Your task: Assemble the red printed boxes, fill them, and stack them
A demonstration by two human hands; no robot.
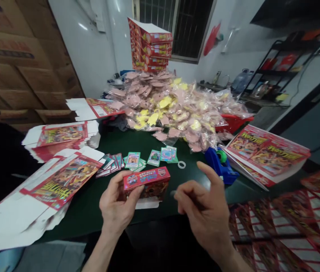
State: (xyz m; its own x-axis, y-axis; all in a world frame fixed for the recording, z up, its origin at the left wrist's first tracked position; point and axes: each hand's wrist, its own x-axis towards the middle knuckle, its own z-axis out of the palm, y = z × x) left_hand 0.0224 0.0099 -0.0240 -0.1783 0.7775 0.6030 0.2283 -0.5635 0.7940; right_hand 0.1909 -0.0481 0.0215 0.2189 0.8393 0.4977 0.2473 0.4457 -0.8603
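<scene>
My left hand grips a small red printed box between thumb and fingers. The box is tilted, and a white flap sticks out at its lower side. To the right of the box, apart from it, is my right hand; one finger is raised and the others are curled into a pinch. A faint pale bit shows at the pinching fingertips, too small to make out. Behind the box lie trading cards in small groups, more cards, and a white ring.
A blue tape dispenser stands right of the cards. Flat box blanks are stacked at the left. Behind rises a heap of bagged pink and yellow pieces. Red display boxes and rows of packed boxes fill the right.
</scene>
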